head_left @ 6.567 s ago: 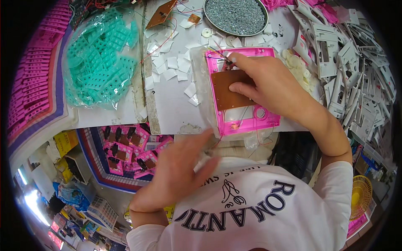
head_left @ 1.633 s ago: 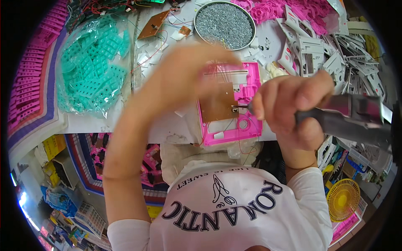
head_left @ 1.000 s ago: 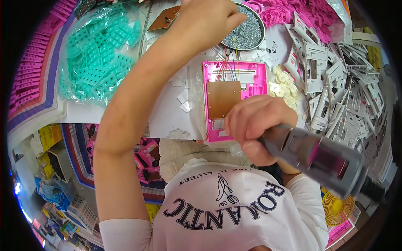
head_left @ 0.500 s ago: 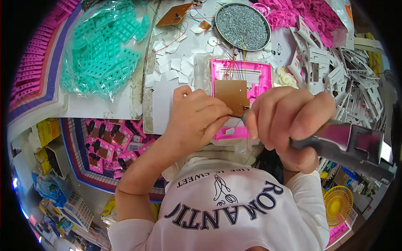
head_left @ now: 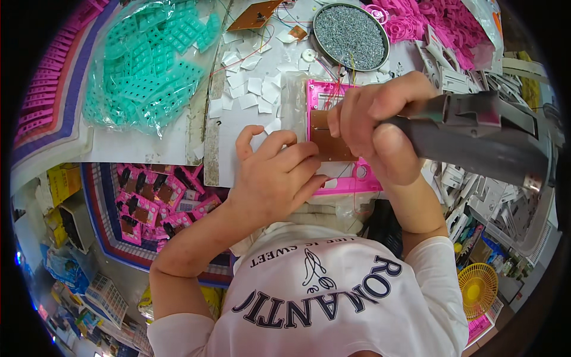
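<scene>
A dark grey power screwdriver [head_left: 476,134] lies across my right hand [head_left: 386,128], which is closed around its front part. Its thin bit reaches over a brown circuit board [head_left: 328,143]. The board sits in a pink plastic casing [head_left: 351,185], and the right hand hides part of both. Thin red and yellow wires run from the casing's far end. My left hand [head_left: 273,169] is beside the board's left edge, fingers bent and apart, with nothing visible in them. Its thumb is close to the casing's near left corner.
Beyond the casing stands a round tin of small screws [head_left: 350,38]. White paper squares [head_left: 241,89] are scattered to the left, near a bag of turquoise keypads [head_left: 148,71]. White plastic parts [head_left: 476,190] crowd the right. A lined basket [head_left: 143,202] holds pink assemblies.
My right hand and screwdriver have moved up and left, from the board's near right corner to over its middle. My left hand has drawn back from the near edge, its fingers spreading.
</scene>
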Available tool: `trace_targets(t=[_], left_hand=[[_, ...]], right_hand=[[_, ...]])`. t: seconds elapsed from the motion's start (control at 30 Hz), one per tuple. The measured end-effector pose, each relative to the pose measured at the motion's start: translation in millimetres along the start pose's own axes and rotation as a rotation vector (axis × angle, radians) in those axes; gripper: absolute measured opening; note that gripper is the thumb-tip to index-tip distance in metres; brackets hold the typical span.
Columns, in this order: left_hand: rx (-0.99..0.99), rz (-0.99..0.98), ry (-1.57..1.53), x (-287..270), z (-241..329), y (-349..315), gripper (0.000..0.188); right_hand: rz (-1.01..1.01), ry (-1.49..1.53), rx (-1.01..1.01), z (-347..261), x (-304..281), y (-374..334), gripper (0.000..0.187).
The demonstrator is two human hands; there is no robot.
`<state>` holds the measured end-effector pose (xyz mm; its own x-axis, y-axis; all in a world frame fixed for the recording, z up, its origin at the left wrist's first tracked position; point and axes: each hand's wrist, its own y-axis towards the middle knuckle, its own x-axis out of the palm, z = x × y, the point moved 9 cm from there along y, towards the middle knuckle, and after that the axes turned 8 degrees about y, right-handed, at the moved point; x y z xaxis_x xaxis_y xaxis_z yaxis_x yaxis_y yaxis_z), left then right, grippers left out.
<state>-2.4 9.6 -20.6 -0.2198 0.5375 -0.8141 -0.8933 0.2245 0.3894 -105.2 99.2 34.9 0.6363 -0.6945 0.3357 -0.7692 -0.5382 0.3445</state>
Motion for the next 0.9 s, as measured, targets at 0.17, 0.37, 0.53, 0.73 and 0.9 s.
trace_targets(t=[0.17,0.37,0.53,0.73,0.9], left_hand=[[-0.034,0.026,0.002,3.5,-1.9,-6.1,0.024],[-0.073,-0.043,-0.072,2.0,0.7,-1.6,0.023],[-0.044,-0.074,-0.177,7.9,14.5,-4.5,0.023],[0.009,-0.095,-0.271,11.7,17.4,-2.6,0.022],[-0.039,-0.049,-0.372,1.0,10.5,12.4,0.019]], right_hand=[[-0.128,-0.272,-0.026,8.2,5.2,2.2,0.027],[-0.177,-0.222,0.037,15.8,10.0,1.0,0.031],[-0.092,-0.066,-0.045,-9.8,-3.9,12.5,0.053],[0.322,-0.303,0.089,-24.7,-63.6,-26.2,0.046],[0.019,-0.568,0.583,10.2,-56.5,-73.9,0.024]])
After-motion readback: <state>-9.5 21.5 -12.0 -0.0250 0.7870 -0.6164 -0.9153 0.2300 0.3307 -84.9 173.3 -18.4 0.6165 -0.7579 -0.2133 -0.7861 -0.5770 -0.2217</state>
